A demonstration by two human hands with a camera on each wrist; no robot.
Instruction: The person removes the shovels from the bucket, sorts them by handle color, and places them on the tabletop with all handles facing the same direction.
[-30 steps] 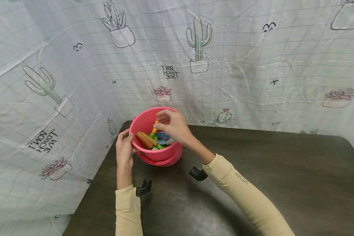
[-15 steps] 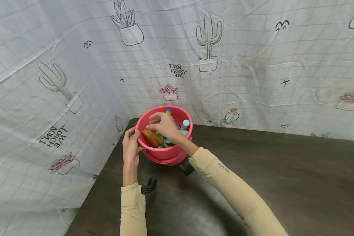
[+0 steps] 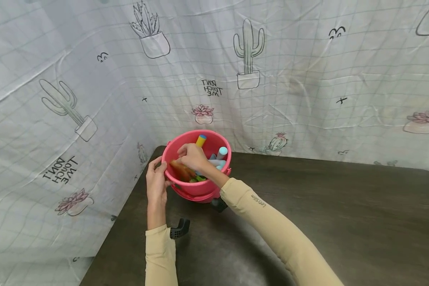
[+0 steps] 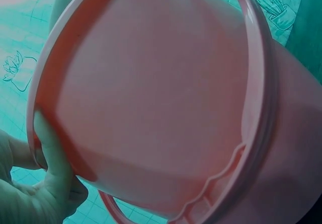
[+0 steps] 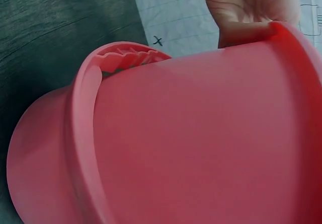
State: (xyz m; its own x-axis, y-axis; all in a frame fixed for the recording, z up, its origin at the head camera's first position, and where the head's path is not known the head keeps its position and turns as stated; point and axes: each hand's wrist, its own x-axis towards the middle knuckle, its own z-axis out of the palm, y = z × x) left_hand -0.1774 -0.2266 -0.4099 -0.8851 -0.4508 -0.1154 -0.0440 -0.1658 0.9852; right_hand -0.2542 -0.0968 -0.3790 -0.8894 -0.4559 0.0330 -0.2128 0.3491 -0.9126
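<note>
A pink bucket (image 3: 171,147) stands on the dark table, with its handle hanging at the front. My left hand (image 3: 156,180) grips the rim on the left; in the left wrist view the thumb lies over the rim near the bucket wall. My right hand (image 3: 194,158) reaches inside, its curled fingers at the upper end of a blurred orange-brown long piece (image 3: 183,171). Beside it in the bucket are a yellow handle with a blue end (image 3: 201,140), a light-blue-ended piece (image 3: 223,151) and green parts (image 3: 200,178). The right fingertips are partly hidden.
The dark wooden table (image 3: 307,206) extends to the right of the bucket. A white curtain (image 3: 293,71) with cactus drawings hangs behind and to the left. Black wrist mounts (image 3: 180,228) sit on the forearms.
My right hand has moved left and down from the yellow handle to the orange-brown piece, which is now blurred. The left hand keeps its hold on the rim.
</note>
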